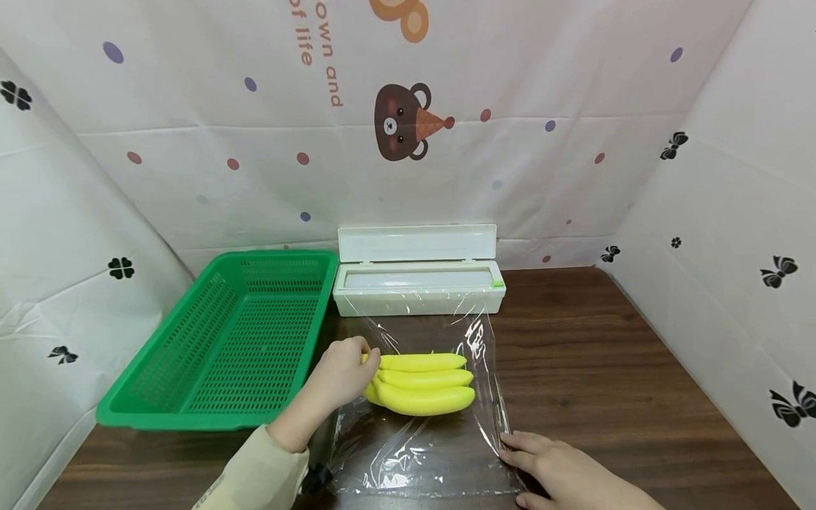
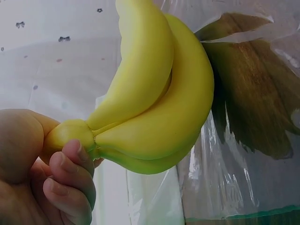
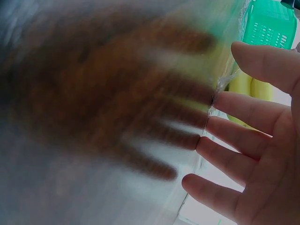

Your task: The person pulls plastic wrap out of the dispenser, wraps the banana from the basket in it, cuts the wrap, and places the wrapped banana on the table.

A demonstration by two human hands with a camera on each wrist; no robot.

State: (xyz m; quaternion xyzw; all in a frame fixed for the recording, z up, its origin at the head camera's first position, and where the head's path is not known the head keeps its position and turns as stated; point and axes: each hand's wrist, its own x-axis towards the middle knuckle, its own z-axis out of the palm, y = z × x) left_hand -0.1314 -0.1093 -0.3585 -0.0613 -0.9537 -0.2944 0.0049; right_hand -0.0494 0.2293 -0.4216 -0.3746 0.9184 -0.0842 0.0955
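Note:
A bunch of yellow bananas (image 1: 423, 386) is over a sheet of clear plastic wrap (image 1: 440, 460) in the middle of the table. By its stem end my left hand (image 1: 344, 372) grips the bunch, thumb and fingers curled round it, as the left wrist view shows up close on the bananas (image 2: 145, 108). My right hand (image 1: 561, 467) has its fingers extended, and the fingertips touch the wrap's right edge near the front. In the right wrist view the straight fingers (image 3: 234, 140) rest against the table surface at the wrap's border.
Behind the bananas stands a white wrap dispenser box (image 1: 417, 304) with its lid raised, and the wrap stretches forward from it. A green plastic basket (image 1: 306, 354) sits on the left. Dark wooden tabletop (image 1: 605, 375) extends to the right, and patterned cloth walls (image 1: 542, 85) surround the table.

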